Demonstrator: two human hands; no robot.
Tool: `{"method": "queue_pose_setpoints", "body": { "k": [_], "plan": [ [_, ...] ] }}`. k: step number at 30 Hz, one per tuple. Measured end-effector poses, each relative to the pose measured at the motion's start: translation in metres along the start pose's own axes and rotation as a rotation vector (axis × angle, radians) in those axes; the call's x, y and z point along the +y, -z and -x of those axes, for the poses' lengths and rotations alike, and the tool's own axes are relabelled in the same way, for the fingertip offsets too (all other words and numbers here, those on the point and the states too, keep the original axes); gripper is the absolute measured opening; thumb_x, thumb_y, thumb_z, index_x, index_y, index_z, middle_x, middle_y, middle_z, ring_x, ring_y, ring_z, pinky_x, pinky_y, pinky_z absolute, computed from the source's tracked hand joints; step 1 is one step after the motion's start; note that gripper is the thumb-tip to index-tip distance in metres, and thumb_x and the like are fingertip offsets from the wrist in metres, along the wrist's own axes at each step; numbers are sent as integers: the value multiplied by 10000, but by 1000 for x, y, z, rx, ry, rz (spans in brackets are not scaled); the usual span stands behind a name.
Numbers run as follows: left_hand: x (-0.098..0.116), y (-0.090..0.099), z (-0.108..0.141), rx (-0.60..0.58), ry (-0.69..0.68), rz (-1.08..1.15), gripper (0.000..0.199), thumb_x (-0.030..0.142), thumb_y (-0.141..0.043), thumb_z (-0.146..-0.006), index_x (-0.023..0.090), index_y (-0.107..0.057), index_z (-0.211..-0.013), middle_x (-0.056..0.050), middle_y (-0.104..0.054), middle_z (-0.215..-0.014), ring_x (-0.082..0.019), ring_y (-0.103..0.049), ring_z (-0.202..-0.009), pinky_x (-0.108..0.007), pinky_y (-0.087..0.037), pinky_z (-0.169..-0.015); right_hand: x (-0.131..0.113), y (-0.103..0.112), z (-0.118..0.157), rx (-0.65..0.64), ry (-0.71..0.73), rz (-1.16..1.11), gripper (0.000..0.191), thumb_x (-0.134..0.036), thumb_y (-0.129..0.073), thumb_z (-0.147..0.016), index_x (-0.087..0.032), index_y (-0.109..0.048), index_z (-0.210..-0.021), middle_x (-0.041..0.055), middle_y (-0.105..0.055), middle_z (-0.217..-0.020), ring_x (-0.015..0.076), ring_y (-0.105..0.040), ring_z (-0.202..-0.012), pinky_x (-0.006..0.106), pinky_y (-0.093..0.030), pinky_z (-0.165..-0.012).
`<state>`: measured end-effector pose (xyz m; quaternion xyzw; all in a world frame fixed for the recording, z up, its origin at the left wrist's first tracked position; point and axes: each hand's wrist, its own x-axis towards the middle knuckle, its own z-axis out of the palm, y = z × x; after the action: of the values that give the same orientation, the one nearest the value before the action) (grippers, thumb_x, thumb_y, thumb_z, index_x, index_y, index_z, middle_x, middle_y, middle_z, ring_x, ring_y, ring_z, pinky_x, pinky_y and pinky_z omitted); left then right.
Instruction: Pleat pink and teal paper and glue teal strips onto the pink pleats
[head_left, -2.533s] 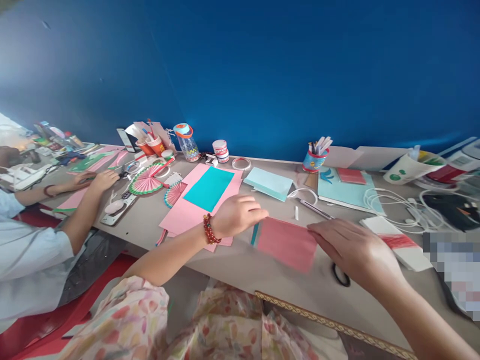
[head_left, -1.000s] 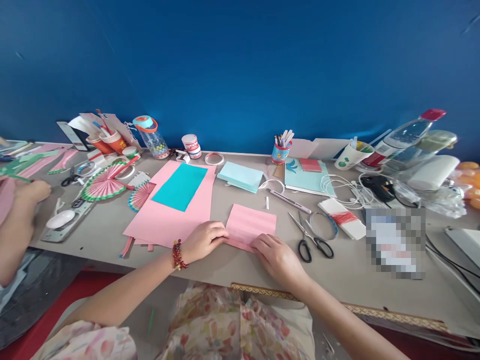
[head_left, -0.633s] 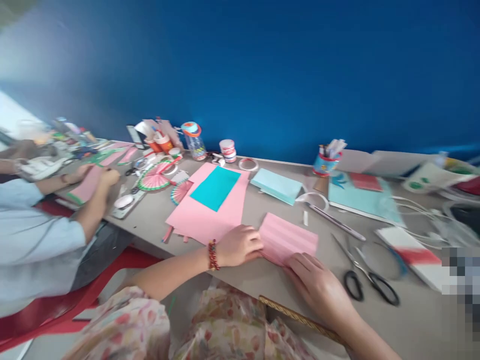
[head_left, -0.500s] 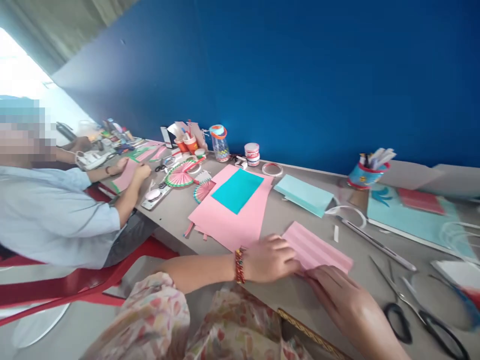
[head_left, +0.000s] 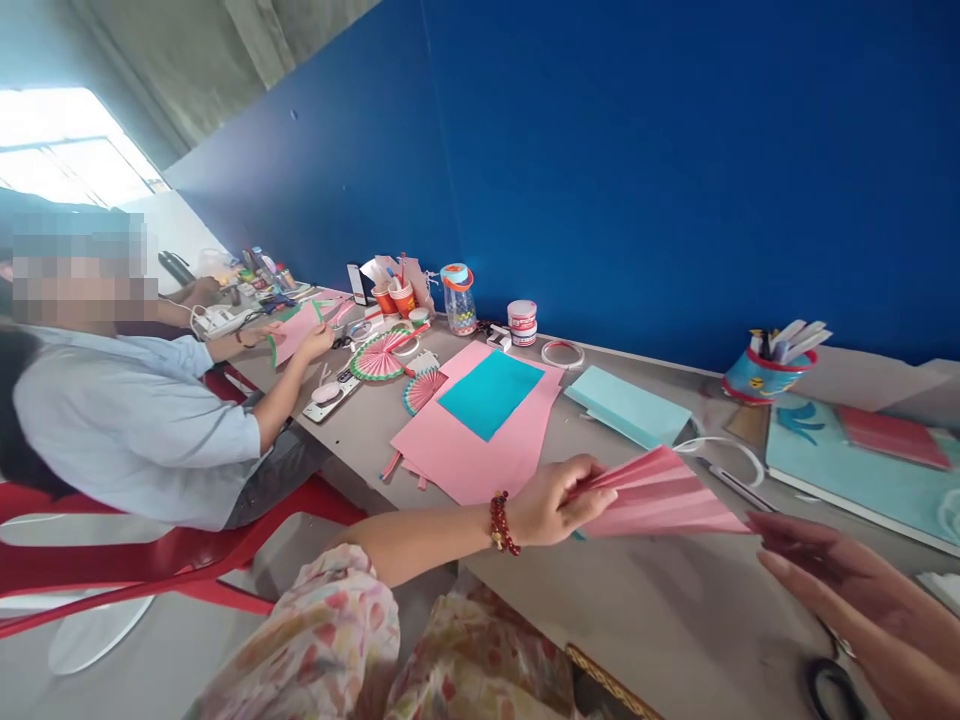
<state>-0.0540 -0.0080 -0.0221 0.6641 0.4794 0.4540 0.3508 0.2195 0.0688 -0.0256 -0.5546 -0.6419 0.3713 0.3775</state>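
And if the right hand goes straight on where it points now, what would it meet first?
Probably the pink pleated paper: its corner is right at the fingers; whether they touch is unclear.

No text, number or brand is legible; markings on the red-and-white tubs [head_left: 523, 322] are too small to read.

- A shared craft workspace, it seems: one long desk [head_left: 637, 610] crosses the frame.
- Craft signs: a pleated pink sheet [head_left: 660, 500] at lower right, paper fans [head_left: 379, 355] left of center.
- Another person [head_left: 142, 420] sits at left.
- Blue partition [head_left: 637, 180] behind; window [head_left: 60, 130], upper left.
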Motion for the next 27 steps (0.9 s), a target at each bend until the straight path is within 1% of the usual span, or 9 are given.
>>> {"method": "queue_pose_setpoints", "body": {
  "k": [3, 5, 8, 11, 13, 16, 19, 23, 27],
  "plan": [
    [-4, -6, -12, 88, 21, 120, 338, 511, -451, -948, 183, -508, -891, 21, -442, -704, -109, -408, -607, -245, -330, -558, 0, -6, -3, -44, -137, -221, 688, -698, -760, -501, -306, -684, -1062, 94, -705, -1157, 328, -641, -1093, 357, -592, -756],
    [-6, -8, -20, 146, 47, 164, 375, 548, -446, -939, 184, -509, -874, 13, -444, -712, -121, -413, -629, -257, -339, -574, 2, -10, -4, -79, -163, -353, 670, -665, -785, -516, -319, -683, -1080, 97, -682, -1203, 314, -619, -1124, 344, -580, -811],
    [-11, -12, -28, 184, 85, 199, 402, 582, -466, -918, 185, -521, -879, 3, -456, -733, -135, -427, -659, -270, -347, -593, 6, -17, -3, -148, -191, -440, 532, -618, -807, -549, -284, -727, -954, 116, -724, -969, 270, -673, -849, 330, -591, -710],
    [-20, -15, -30, 200, 107, 230, 406, 589, -488, -905, 186, -531, -882, -1, -476, -757, -146, -450, -695, -278, -366, -627, 11, -27, -2, -85, -140, -380, 474, -590, -789, -606, -243, -723, -921, 78, -709, -866, 215, -646, -714, 307, -588, -641],
    [-26, -17, -29, 206, 132, 265, 402, 584, -503, -899, 185, -546, -877, -3, -494, -770, -151, -467, -721, -284, -387, -666, 13, -33, -2, -31, -91, -371, 523, -593, -758, -654, -242, -691, -1036, 70, -712, -1019, 228, -668, -842, 308, -597, -727],
    [-33, -21, -27, 178, 181, 384, 388, 572, -545, -879, 187, -588, -885, -15, -552, -817, -171, -519, -800, -301, -422, -753, 17, -40, -2, -43, -60, -414, 636, -584, -732, -707, -268, -596, -1242, 78, -631, -1294, 264, -623, -1122, 330, -576, -883],
    [-39, -25, -28, 152, 235, 571, 379, 561, -597, -843, 193, -626, -928, -29, -608, -893, -193, -561, -885, -322, -438, -832, 22, -43, -2, -108, -97, -486, 699, -569, -707, -749, -300, -506, -1363, 91, -557, -1405, 284, -603, -1185, 354, -591, -868],
    [-43, -28, -28, 116, 273, 685, 405, 549, -652, -809, 185, -642, -983, -36, -619, -921, -192, -568, -893, -331, -438, -849, 28, -40, 0, -163, -221, -596, 714, -568, -731, -715, -292, -536, -1344, 107, -632, -1311, 309, -678, -1054, 372, -630, -751],
    [-42, -23, -28, 80, 257, 605, 395, 548, -680, -798, 179, -627, -930, -8, -567, -849, -153, -527, -801, -289, -421, -759, 26, -35, 1, -48, -336, -594, 588, -508, -828, -589, -273, -683, -1108, 75, -743, -1058, 321, -714, -931, 394, -642, -725]
  ]
}}
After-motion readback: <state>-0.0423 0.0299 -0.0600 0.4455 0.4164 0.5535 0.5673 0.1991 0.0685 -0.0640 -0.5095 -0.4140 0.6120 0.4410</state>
